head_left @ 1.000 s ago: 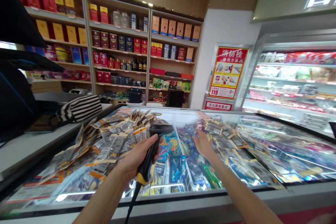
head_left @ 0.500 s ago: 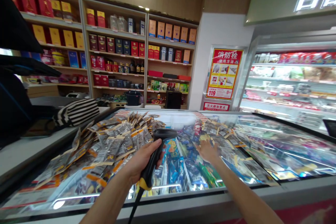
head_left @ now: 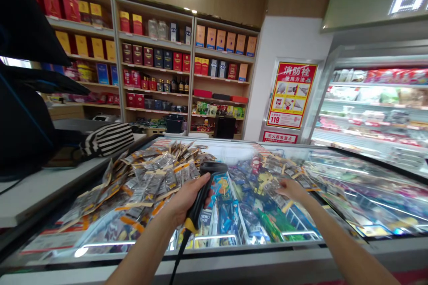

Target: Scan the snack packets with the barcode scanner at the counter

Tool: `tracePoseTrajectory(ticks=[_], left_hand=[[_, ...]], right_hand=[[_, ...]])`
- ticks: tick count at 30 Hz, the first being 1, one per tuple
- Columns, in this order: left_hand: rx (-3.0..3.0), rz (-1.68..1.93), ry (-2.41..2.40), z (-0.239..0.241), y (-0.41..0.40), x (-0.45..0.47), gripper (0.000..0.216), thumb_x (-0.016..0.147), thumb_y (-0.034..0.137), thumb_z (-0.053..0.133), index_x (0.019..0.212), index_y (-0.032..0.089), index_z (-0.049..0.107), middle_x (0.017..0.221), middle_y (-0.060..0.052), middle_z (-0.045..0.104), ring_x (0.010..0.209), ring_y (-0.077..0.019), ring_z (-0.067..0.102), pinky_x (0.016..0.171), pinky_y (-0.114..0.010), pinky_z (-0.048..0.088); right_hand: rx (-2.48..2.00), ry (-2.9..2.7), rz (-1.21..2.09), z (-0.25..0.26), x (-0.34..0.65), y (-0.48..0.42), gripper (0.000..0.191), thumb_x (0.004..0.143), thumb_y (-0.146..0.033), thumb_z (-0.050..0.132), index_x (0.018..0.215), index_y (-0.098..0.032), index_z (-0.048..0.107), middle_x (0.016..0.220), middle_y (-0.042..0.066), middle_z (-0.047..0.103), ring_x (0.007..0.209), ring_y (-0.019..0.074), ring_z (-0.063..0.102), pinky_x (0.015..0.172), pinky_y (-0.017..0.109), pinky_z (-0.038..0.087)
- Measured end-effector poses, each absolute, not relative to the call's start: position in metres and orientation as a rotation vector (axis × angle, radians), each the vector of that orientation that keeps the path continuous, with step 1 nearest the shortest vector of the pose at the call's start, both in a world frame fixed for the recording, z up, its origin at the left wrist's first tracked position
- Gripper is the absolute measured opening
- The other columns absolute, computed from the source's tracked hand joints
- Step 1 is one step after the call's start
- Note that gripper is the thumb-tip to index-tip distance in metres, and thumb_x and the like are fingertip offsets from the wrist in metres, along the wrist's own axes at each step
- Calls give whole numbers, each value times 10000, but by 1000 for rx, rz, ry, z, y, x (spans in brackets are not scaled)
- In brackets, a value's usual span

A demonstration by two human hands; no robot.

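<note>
Left hand (head_left: 183,199) clenched round scanner (head_left: 203,189); right hand (head_left: 293,189) loosely open, fingers touching packets (head_left: 284,173).

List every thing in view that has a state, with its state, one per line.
Barcode scanner: gripped in left hand, head aimed forward.
Right hand: fingers resting on packets atop freezer.
Chest freezer lid: shut on the right, gap open mid-chest.
Striped bag: lying on counter.
</note>
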State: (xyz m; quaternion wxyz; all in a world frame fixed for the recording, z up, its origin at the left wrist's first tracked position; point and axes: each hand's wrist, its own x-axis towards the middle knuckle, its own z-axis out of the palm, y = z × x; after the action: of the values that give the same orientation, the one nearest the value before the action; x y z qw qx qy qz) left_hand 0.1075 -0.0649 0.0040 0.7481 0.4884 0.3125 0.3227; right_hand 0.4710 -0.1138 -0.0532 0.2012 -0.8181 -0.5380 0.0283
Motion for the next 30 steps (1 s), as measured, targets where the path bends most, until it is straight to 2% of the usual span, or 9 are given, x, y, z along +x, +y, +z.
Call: tracePoseTrajectory(ticks=[6,12,17,30], left_hand=[[1104,731,652,17,-67,113,314,657,443,502,727,137,491,508,7,524,381,-65,451,363,-176,351],[1135,751,677,18,-65,122,312,654,445,503,713,139,488,498,14,516,378,-66,456,363,-176,346],[1127,763,630,15,-61,133,319,651,456,499,715,143,482,506,16,518,386,-62,458,374,-174,348],[1125,699,558,9,-64,142,317,660,458,488,700,144,470,509,17,506,393,-63,447,373,-175,334]], right_hand=[[-1902,-1029,88,-55,458,-89,189,606,-334,446,691,-172,492,559,4,558,516,142,513,473,229,349],[-1676,-990,105,-64,419,-67,247,653,-320,388,824,-164,474,724,60,604,688,179,558,587,270,410],[-1662,-1021,179,-70,393,-50,304,690,-297,340,928,-141,446,854,103,607,772,191,566,647,284,426],[-1753,-1000,164,-76,388,-33,383,713,-338,298,994,-117,433,877,95,610,777,188,570,636,257,426]])
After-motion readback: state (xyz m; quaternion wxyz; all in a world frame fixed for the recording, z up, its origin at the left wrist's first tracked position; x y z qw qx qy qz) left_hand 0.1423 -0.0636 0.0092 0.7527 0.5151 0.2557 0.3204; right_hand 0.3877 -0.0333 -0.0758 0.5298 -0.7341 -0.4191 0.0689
